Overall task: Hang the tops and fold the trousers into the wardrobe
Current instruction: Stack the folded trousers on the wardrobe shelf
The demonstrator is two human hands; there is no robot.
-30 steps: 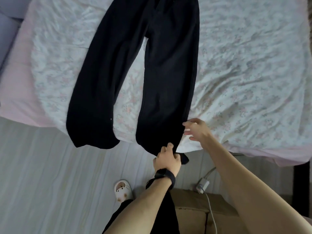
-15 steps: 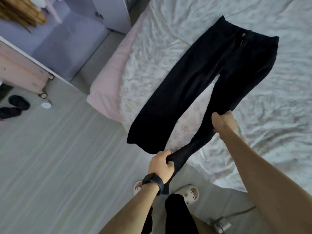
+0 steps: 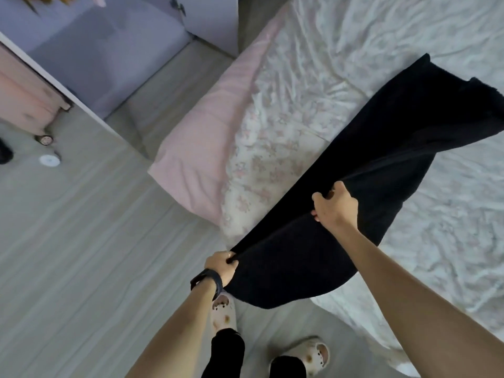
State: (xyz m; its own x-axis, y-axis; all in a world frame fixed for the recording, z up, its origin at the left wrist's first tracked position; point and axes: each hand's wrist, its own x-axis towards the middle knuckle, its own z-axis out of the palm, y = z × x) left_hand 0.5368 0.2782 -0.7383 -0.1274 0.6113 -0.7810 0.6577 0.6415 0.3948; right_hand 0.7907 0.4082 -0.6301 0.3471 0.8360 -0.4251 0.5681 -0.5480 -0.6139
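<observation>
Black trousers (image 3: 387,165) lie across the corner of the bed (image 3: 341,64), now doubled over with one leg on the other; the waist end reaches the right frame edge. My left hand (image 3: 222,266) grips the hem end of the trousers just off the bed's corner. My right hand (image 3: 336,207) grips a bunched fold of the cloth about halfway up the leg, lifted a little above the sheet. The lower part of the legs hangs in a curve below my hands over the floor.
A floral sheet and pink mattress edge (image 3: 196,165) form the bed corner. A lilac wardrobe (image 3: 103,55) stands at the upper left, with a pink wheeled case (image 3: 24,105) beside it. My slippered feet (image 3: 223,315) stand on the grey floor.
The right leg of the trousers has been carried over onto the left leg, so they lie doubled. Both hands kept their grip and the view swung left.
</observation>
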